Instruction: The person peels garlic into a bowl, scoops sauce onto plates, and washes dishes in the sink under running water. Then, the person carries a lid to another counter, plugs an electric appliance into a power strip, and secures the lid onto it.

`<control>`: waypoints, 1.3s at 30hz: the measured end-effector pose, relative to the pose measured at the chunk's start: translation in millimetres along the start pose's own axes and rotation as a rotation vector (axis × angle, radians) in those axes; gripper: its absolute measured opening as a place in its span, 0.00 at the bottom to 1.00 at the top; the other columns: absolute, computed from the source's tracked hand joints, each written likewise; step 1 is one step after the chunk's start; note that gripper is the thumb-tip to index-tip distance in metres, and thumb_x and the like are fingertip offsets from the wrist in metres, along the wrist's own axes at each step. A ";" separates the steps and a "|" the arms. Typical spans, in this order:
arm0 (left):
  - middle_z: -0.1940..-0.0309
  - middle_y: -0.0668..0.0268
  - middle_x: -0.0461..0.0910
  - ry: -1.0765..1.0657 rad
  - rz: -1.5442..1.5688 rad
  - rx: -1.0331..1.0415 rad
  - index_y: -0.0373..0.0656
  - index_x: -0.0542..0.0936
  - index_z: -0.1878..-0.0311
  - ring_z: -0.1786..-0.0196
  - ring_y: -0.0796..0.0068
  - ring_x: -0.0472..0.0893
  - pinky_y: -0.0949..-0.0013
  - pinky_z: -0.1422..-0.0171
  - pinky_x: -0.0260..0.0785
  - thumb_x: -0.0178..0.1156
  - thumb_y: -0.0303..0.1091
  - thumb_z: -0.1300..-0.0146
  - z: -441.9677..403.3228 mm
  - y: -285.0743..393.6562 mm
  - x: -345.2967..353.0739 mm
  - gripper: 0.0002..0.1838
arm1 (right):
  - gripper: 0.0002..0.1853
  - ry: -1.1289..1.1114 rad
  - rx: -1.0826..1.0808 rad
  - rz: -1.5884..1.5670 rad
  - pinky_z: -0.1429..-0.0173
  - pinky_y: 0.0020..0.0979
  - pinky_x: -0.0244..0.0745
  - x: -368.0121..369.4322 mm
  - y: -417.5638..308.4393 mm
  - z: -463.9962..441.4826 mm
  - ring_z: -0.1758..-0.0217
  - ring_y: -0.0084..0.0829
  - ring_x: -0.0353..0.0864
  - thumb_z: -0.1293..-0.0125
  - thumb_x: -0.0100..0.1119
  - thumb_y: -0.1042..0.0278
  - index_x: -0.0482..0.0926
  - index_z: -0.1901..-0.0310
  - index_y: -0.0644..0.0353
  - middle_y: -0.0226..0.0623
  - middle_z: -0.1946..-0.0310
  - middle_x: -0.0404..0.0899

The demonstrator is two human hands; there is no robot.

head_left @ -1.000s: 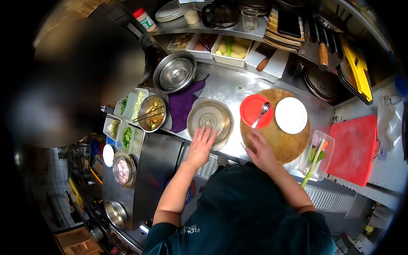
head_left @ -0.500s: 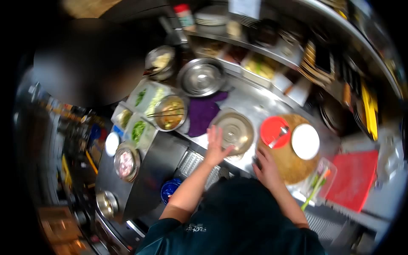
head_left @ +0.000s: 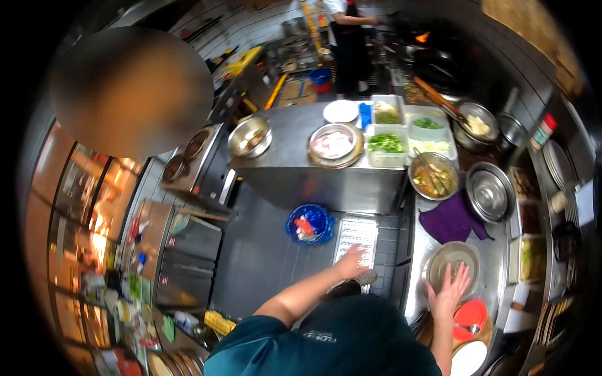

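My right hand (head_left: pixel 448 292) is open with its fingers spread, over the near edge of a round metal bowl (head_left: pixel 446 255) on the steel counter. Just below that hand lie a red plate (head_left: pixel 478 311) with a spoon (head_left: pixel 467 328) on it and a white plate (head_left: pixel 469 359). My left hand (head_left: pixel 352 262) hangs in the air above the floor grate (head_left: pixel 356 233), holding nothing, its fingers stretched out and slightly blurred. A purple cloth (head_left: pixel 446 219) lies beyond the bowl, next to a larger steel bowl (head_left: pixel 491 192).
A steel counter (head_left: pixel 288 135) ahead bears a bowl of raw meat slices (head_left: pixel 332 144) and tubs of chopped greens (head_left: pixel 385 143). A bowl of soup (head_left: pixel 433 177) stands at the corner. On the floor sits a blue-lined bin (head_left: pixel 316 216). Another person (head_left: pixel 346 37) stands near a flaming stove.
My view and body have turned left, bringing the floor, bin and far counter into sight. My left hand has moved away from the metal bowl; my right hand has come over it.
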State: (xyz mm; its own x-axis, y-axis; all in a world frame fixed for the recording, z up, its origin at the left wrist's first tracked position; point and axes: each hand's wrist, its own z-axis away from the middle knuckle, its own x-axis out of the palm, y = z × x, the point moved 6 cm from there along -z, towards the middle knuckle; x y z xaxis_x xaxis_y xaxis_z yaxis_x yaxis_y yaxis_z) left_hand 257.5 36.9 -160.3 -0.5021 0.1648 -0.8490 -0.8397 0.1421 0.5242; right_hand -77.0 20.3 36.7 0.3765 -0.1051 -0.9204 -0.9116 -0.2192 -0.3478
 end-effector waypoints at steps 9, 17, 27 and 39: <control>0.49 0.48 0.86 -0.194 0.041 -1.479 0.39 0.87 0.49 0.41 0.52 0.84 0.54 0.36 0.76 0.62 0.53 0.36 467.6 -121.0 15.3 0.26 | 0.45 -0.033 -0.299 -0.116 0.18 0.62 0.45 41.9 -45.9 -17.4 0.17 0.62 0.49 0.52 0.81 0.66 0.71 0.30 0.62 0.60 0.21 0.52; 0.33 0.48 0.77 -0.530 0.335 -1.417 0.42 0.81 0.36 0.30 0.49 0.75 0.51 0.26 0.66 0.57 0.63 0.34 567.4 -60.2 179.8 0.36 | 0.15 -0.151 -0.408 -0.458 0.20 0.61 0.51 77.6 -124.3 4.7 0.21 0.64 0.59 0.50 0.77 0.75 0.75 0.78 0.64 0.60 0.32 0.72; 0.47 0.46 0.84 0.131 0.390 -1.321 0.40 0.84 0.47 0.44 0.44 0.83 0.46 0.41 0.76 0.61 0.50 0.32 508.5 -154.7 97.9 0.23 | 0.20 -0.280 -0.495 -0.443 0.17 0.52 0.51 123.6 -226.8 -2.0 0.21 0.53 0.62 0.26 0.60 0.61 0.85 0.71 0.70 0.51 0.34 0.77; 0.53 0.46 0.86 -0.060 0.346 -1.177 0.36 0.85 0.49 0.45 0.44 0.84 0.48 0.41 0.76 0.66 0.50 0.36 551.6 -230.3 89.8 0.25 | 0.42 -0.456 1.241 -1.474 0.26 0.58 0.66 231.5 -125.1 88.4 0.22 0.59 0.61 0.27 0.53 0.37 0.58 0.26 0.63 0.57 0.21 0.51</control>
State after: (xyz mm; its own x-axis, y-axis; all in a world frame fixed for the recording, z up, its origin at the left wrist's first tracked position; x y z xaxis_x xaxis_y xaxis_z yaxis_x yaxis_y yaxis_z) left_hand 520.0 557.3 -320.2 -0.7510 0.0680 -0.6567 -0.3548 -0.8804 0.3146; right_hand 109.6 109.1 -148.6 0.9363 -0.2497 0.2469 0.3416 0.8105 -0.4758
